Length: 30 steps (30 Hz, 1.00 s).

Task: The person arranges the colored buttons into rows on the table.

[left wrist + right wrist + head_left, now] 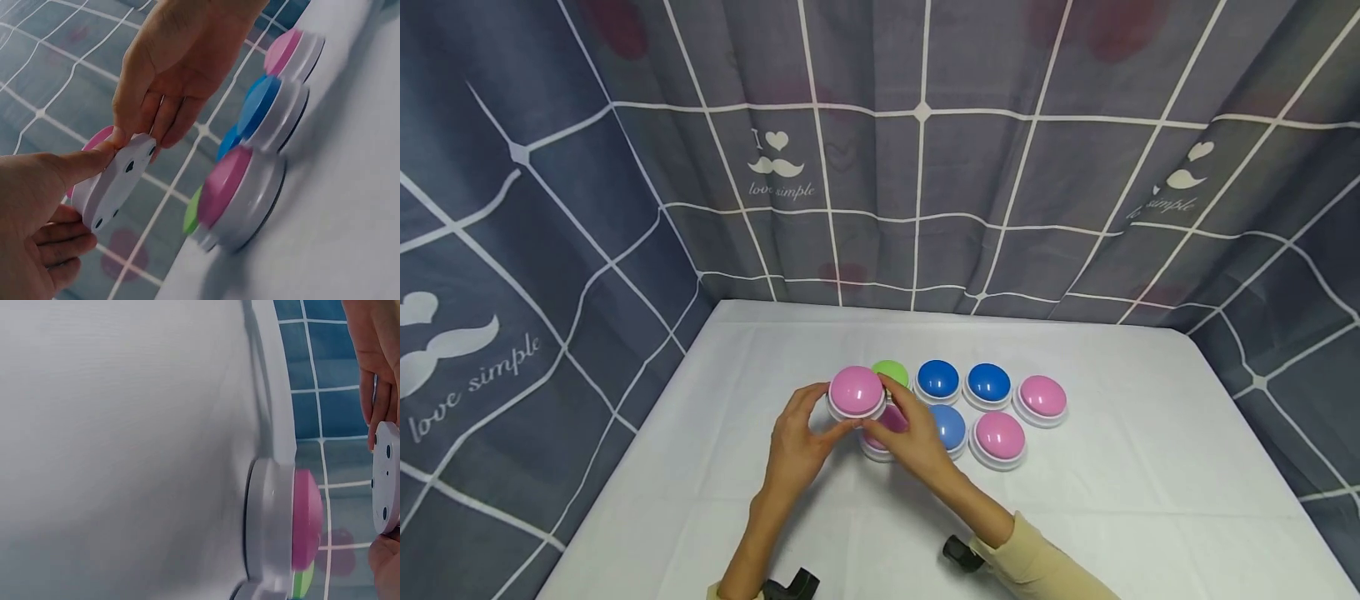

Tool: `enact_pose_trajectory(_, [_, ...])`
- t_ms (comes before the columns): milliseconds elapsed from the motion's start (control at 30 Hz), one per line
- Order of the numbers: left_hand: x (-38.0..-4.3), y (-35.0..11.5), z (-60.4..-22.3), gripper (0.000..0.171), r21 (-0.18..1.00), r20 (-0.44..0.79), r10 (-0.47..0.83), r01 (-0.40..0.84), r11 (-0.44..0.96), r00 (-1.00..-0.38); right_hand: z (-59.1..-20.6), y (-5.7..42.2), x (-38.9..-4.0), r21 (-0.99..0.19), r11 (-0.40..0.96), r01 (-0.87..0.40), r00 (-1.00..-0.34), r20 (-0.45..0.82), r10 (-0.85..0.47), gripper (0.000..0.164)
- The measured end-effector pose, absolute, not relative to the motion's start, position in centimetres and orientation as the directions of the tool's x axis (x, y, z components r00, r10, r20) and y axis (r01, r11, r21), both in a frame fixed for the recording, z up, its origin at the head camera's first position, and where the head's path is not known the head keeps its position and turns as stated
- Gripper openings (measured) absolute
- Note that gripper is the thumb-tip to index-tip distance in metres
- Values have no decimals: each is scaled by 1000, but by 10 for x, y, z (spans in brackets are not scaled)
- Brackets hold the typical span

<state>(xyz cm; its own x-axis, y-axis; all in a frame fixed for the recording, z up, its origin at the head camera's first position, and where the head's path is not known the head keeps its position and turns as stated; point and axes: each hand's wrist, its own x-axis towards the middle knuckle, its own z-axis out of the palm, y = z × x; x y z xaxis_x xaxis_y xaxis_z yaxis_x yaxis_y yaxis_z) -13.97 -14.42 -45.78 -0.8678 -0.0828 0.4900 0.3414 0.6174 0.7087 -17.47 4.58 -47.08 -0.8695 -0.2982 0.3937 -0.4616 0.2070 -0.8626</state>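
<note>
A round push button with a pink dome and white base [857, 390] is held up between both hands over the left end of a group of similar buttons. My left hand [796, 446] grips its left side, thumb at the near edge. On its right side, my right hand [913, 437] pinches the rim with thumb and fingers. The flat white underside [124, 181], dotted with small dark spots, shows in the left wrist view. Below it sits another pink button [891, 418], partly hidden by the right hand.
Behind the right hand, a green button [891, 372] is partly covered. Two dark blue buttons [937, 379], a lighter blue button [950, 427] and two pink buttons [1000, 436] stand to the right on the white-covered table [1120, 500]. Grey checked curtains [872, 167] surround the table.
</note>
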Motion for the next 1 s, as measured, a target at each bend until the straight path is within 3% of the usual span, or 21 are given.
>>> enact_pose_trajectory(433, [-147,-108,-461,66,684,504,-13,390,617,-863,-477,82,-168,-846,223,-484,-870,437,-229,68])
enact_pose_trajectory(600, [-150,-98,-462,66,678,500,25,409,610,-866,-477,92,-165,-875,223,-431,-899,394,-191,69])
enact_pose_trajectory(867, [-153,-77,-464,62,685,491,94,451,573,-866,-445,111,-141,-861,286,-420,-907,396,-142,66])
enact_pose_trajectory(1000, [-153,-65,-467,63,652,505,141,483,585,-852,-450,124,-138,-848,302,-436,-899,425,-105,66])
